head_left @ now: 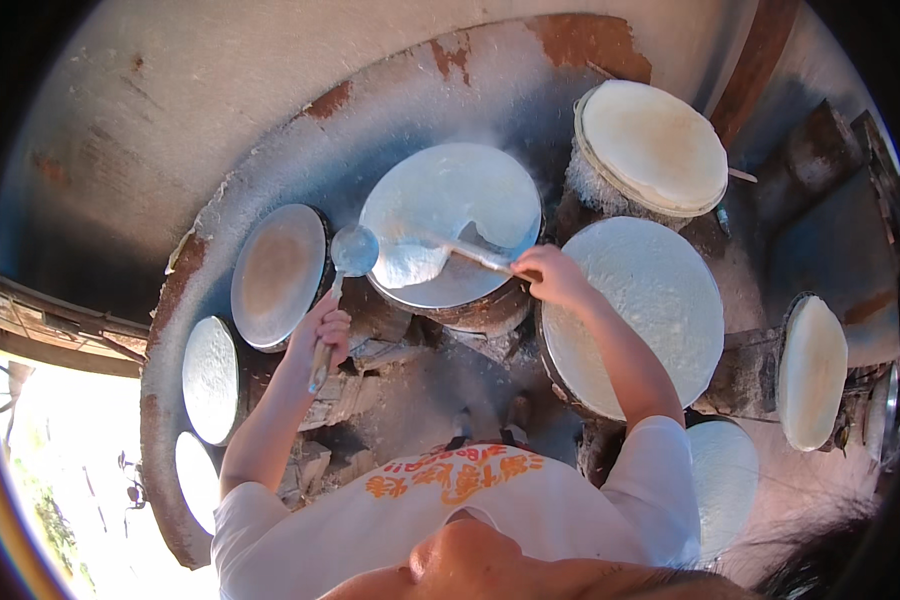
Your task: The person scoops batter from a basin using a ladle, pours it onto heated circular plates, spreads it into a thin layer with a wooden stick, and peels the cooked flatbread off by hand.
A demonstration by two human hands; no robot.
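In my left hand (322, 328) is a ladle (354, 250), its fingers wrapped round the long handle. The rounded bowl is raised at the left edge of the middle round griddle (483, 296). My right hand (556, 276) grips a stick-handled spreader (482, 256) that reaches over this griddle; its working end blurs into the batter. Pale batter (450, 180) coats most of the surface, with a thicker white patch at the lower left. A darker uncoated patch shows near the spreader.
A bare-looking brownish griddle (282, 275) stands to the left. White-coated griddles (645, 310) and a pale round sheet on a stand (655, 140) are at the right. Another griddle (210, 380) sits lower left. A curved, rust-patched metal rim (185, 290) borders the far and left sides.
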